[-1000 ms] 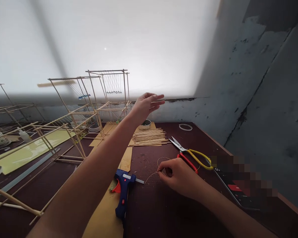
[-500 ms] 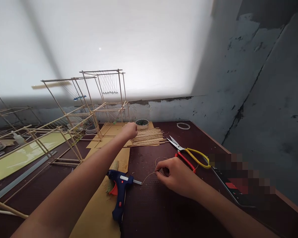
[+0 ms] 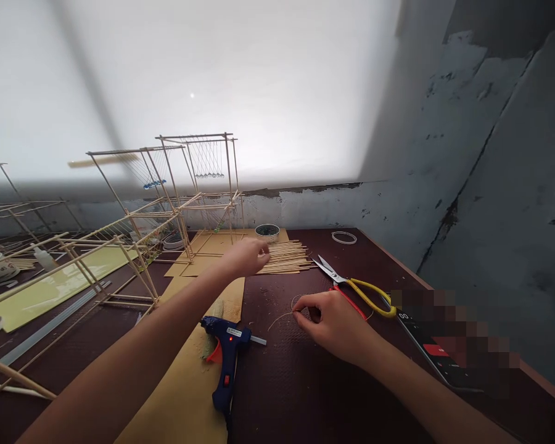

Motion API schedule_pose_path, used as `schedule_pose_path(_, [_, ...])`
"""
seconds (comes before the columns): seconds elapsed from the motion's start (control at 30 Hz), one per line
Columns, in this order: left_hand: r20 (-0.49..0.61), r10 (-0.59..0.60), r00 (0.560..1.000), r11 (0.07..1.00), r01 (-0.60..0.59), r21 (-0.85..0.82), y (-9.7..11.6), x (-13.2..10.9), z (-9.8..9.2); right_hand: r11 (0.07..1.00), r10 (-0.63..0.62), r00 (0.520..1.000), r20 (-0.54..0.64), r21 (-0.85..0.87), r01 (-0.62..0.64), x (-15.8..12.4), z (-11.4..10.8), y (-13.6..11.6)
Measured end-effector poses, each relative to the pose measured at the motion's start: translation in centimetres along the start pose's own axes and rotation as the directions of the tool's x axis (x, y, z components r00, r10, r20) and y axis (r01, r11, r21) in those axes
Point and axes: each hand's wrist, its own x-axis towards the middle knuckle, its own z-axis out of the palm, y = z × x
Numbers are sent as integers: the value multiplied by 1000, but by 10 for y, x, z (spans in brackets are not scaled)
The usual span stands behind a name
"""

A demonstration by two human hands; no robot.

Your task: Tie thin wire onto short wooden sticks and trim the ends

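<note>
My right hand (image 3: 328, 320) pinches a thin string (image 3: 280, 320) between thumb and fingertips. One end of the string sticks out to the left, and a loop of it curves behind the fingers. My left hand (image 3: 248, 256) hovers over the left end of a pile of thin wooden sticks (image 3: 289, 256). Its fingers are curled together, and whatever is in them is too small to make out. Just behind it stands a round tin (image 3: 267, 233) with dark contents. Scissors (image 3: 337, 277) with red and yellow handles lie open beyond my right hand.
A blue glue gun (image 3: 229, 351), its red light on, lies on brown cardboard (image 3: 176, 382). Stick frames (image 3: 180, 209) hung with beads on threads fill the left. A phone (image 3: 437, 351) lies at the right. A coiled ring (image 3: 344, 238) sits near the wall.
My left hand has drawn back from the tin toward me, its fingers closed. My right hand has barely moved, still pinching the string. The view has shifted slightly.
</note>
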Motion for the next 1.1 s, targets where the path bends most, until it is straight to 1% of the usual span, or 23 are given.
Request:
schedule_pose_path(0.03, [50, 62, 997, 996, -59, -70, 5, -8, -3, 1000, -3, 1000, -12, -2, 3, 0, 0, 0])
schedule_pose_path(0.07, [115, 132, 984, 979, -112, -171, 10, -16, -5, 1000, -6, 1000, -20, -3, 6, 0, 0, 0])
schedule_pose_path(0.1, [197, 216, 956, 937, -146, -316, 15, -23, -7, 1000, -8, 1000, -28, -4, 8, 0, 0, 1])
schedule_pose_path(0.13, [262, 286, 922, 889, -153, -432, 19, -31, -7, 1000, -7, 999, -33, -6, 7, 0, 1, 1])
schedule_pose_path(0.17, [319, 339, 885, 846, -139, -514, 22, -37, -7, 1000, -5, 999, -35, -7, 5, 0, 1, 1])
schedule_pose_path(0.2, [367, 364, 856, 822, -110, -558, 25, -43, -6, 1000, -2, 999, -34, -8, 2, 0, 1, 1])
schedule_pose_path(0.23, [401, 353, 845, 827, -81, -556, 28, -49, -4, 1000, 1, 999, -33, -8, -1, -1, 1, 1])
schedule_pose_path(0.27, [422, 321, 848, 846, -56, -531, 30, -53, -1, 1000, 4, 999, -33, -9, -5, -1, 0, 1])
schedule_pose_path(0.3, [426, 282, 860, 865, -35, -500, 31, -57, 1, 1000, 7, 999, -34, -9, -7, -1, 0, 1])
schedule_pose_path(0.37, [397, 215, 892, 883, -4, -470, 31, -64, 6, 1000, 11, 999, -37, -5, -11, -1, -1, 0])
schedule_pose_path(0.47, [318, 164, 934, 852, 28, -522, 27, -72, 10, 1000, 21, 999, -48, 10, -20, 0, -2, -2])
schedule_pose_path(0.57, [168, 69, 983, 852, 30, -523, 21, -82, 9, 999, 24, 998, -59, 30, -22, 0, -1, -2])
schedule_pose_path(0.63, [49, 9, 999, 867, 16, -498, 21, -88, 9, 999, 23, 998, -59, 41, -20, 0, 0, 0])
schedule_pose_path(0.7, [-57, -46, 997, 861, 10, -509, 22, -94, 11, 998, 21, 998, -57, 56, -18, -1, 2, 1])
schedule_pose_path(0.8, [-154, -151, 976, 792, 26, -610, 26, -98, 17, 996, 15, 999, -43, 94, -11, -1, 4, 2])
schedule_pose_path(0.87, [-175, -197, 965, 722, 22, -692, 28, -99, 22, 992, 11, 999, -33, 124, -7, -2, 5, 3])
schedule_pose_path(1.0, [-186, -222, 957, 578, -25, -816, 32, -98, 27, 982, 6, 1000, 4, 190, -7, -3, 7, -1])
schedule_pose_path(1.1, [-159, -229, 960, 475, -32, -880, 35, -99, 26, 970, -8, 999, 31, 245, 0, -4, 9, -5])
